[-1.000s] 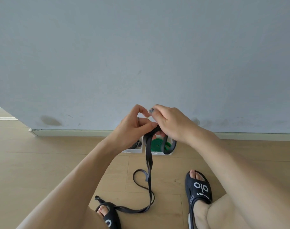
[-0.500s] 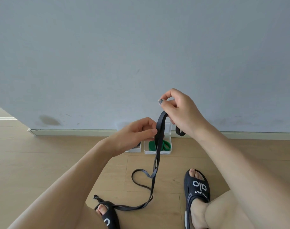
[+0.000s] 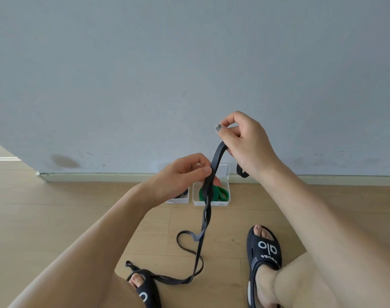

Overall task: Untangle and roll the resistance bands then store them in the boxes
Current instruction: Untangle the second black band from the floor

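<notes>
Head view: both hands, left hand (image 3: 180, 174) and right hand (image 3: 245, 141), pinch the black band (image 3: 206, 210), seemingly twisted.

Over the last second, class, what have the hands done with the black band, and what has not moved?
The right hand rose up and to the right, drawing the black band out; the hands, close together before, are now apart. The left hand sank slightly and kept its pinch lower on the band. The band's tail on the floor, the boxes and the green band stayed put.

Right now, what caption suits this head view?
Both hands pull a black band straight above a box holding a green band.
</notes>
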